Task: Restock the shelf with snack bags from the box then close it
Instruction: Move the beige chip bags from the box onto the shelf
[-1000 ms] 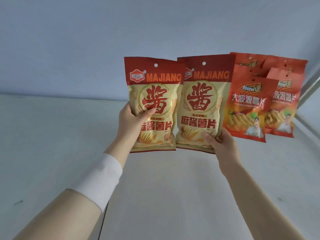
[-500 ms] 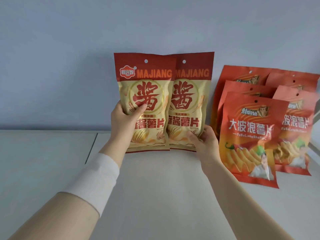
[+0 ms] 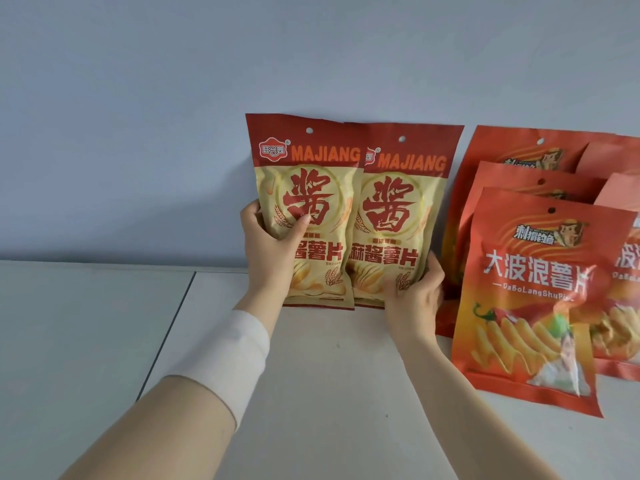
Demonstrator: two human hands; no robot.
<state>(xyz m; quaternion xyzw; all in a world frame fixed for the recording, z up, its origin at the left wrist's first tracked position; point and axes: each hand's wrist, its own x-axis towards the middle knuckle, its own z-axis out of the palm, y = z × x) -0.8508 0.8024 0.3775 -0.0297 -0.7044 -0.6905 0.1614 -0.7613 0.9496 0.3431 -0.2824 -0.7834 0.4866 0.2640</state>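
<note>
Head view, left hand [image 3: 273,251] fingers curled round the left edge of the first Majiang chip bag [image 3: 311,188], thumb across its front, right hand [image 3: 414,299] pinching the second Majiang chip bag [image 3: 398,209] at its lower right corner, both bags upright on the white shelf [image 3: 311,393], orange wavy-chip bags [image 3: 533,292] just right of the right fingers.

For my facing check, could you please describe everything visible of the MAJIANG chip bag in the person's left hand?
The left MAJIANG bag is a glossy pouch: red top band with a hang hole, cream front with a red character and chip pictures. It is upright, bottom at the shelf, overlapping the second MAJIANG bag beside it. The left hand grips its left side, thumb on front.
</note>
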